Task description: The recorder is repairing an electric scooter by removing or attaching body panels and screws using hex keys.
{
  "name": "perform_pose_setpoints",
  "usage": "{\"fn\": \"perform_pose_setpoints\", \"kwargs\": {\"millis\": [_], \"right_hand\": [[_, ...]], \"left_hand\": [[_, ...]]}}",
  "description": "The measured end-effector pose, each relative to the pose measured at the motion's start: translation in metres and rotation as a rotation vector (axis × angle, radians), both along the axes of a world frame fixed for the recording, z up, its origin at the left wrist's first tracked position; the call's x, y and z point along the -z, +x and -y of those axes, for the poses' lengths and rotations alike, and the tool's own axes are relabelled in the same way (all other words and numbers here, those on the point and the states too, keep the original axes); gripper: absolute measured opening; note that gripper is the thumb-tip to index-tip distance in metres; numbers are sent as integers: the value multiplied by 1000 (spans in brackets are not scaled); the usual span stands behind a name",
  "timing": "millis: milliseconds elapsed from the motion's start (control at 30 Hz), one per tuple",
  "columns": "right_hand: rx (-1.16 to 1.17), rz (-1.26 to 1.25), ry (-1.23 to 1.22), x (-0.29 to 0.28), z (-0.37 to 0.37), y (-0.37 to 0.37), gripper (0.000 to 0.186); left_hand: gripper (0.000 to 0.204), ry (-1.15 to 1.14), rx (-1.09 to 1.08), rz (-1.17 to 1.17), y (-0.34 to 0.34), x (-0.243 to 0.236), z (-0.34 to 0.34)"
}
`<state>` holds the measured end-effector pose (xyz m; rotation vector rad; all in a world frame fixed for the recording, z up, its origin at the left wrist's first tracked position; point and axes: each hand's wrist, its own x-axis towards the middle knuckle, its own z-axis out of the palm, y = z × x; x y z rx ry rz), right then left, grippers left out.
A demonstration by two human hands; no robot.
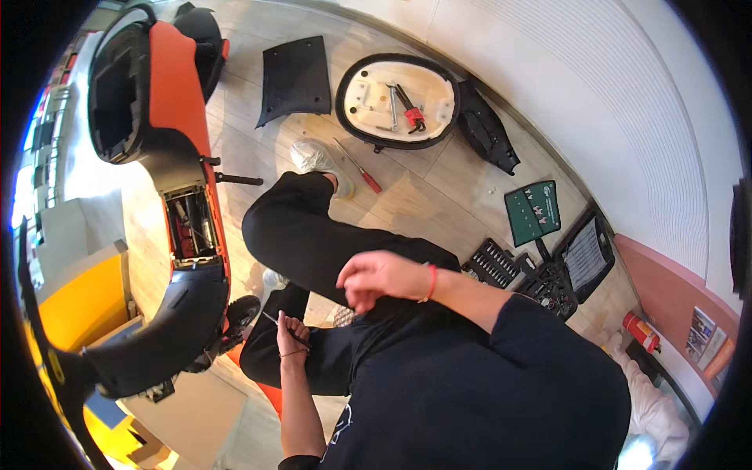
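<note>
My left hand [291,333] is closed on a thin metal tool [274,321] whose tip points up-left toward the black rear fender [184,313] of an orange scooter [180,78]. My right hand [380,278], with a red band at the wrist, hovers over my bent knee, fingers curled together; nothing shows in it. The scooter's open compartment [190,223], with wiring inside, lies just left of my leg.
An upturned seat [360,86] on the wooden floor holds red-handled pliers [413,116] and a wrench. Nearby lie black panels [296,74], a red-handled screwdriver [362,171], a green pouch [533,211], a socket set [492,262], an open tool case [586,254] and a red extinguisher [641,330].
</note>
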<state>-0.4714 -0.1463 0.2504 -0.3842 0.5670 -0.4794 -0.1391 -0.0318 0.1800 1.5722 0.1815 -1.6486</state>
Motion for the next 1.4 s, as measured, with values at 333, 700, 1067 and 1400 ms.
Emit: {"fn": "perform_pose_setpoints", "kwargs": {"millis": [333, 700, 1067, 1400], "right_hand": [[389, -1366, -333, 270, 116, -124, 20], [-33, -1896, -171, 323, 215, -153, 28], [138, -1799, 137, 323, 213, -141, 25], [479, -1481, 475, 379, 203, -127, 22]], "left_hand": [[24, 258, 75, 10, -36, 47, 66], [40, 248, 151, -85, -23, 52, 106], [43, 384, 110, -37, -30, 37, 100], [45, 250, 92, -54, -36, 48, 93]]}}
